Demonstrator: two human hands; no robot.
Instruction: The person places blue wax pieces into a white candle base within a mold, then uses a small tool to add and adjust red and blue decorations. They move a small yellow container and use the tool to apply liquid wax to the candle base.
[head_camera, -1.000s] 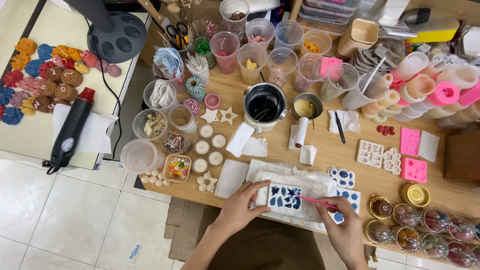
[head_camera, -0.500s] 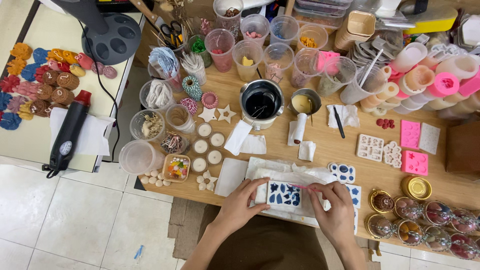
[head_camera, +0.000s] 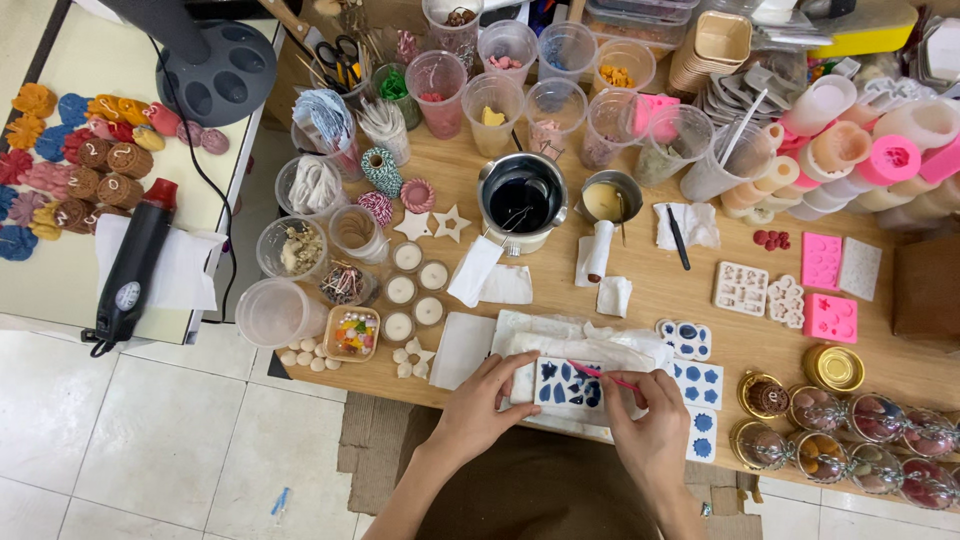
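- Now, at the near edge of the bench (head_camera: 640, 290), the person works over a small white mould (head_camera: 566, 385) whose cavities are filled with dark blue material.
- Left hand (head_camera: 478, 405): fingers curled and pressed against the mould's left end, thumb on the near side, steadying it flat on a sheet of white paper (head_camera: 590, 340).
- Right hand (head_camera: 648, 432): fingers pinched together on a thin pink pick (head_camera: 603, 374), its tip pointing left over the blue cavities, at or just above the surface; contact cannot be told.
- Handling, as a judgement: the mould looks like thin, soft silicone, light and floppy. It would likely bend if lifted by one corner, so a hold at both short ends or a flat palm underneath seems safest.
- The blue fill may be brittle or only partly set; pressing on the cavities risks marking it. Edges and bare white rim are the better places to grip.
- The pick is slim and light, and a pen-style pinch near its middle suits it.
- Just right of the hands lie more white moulds with blue shapes (head_camera: 697, 381).
- Farther off, at mid-bench, stands a metal pot of dark liquid (head_camera: 520, 205); a row of small round candles (head_camera: 410, 290) sits to its left.
- Domed ornaments with gold lids (head_camera: 850, 440) crowd the near right.
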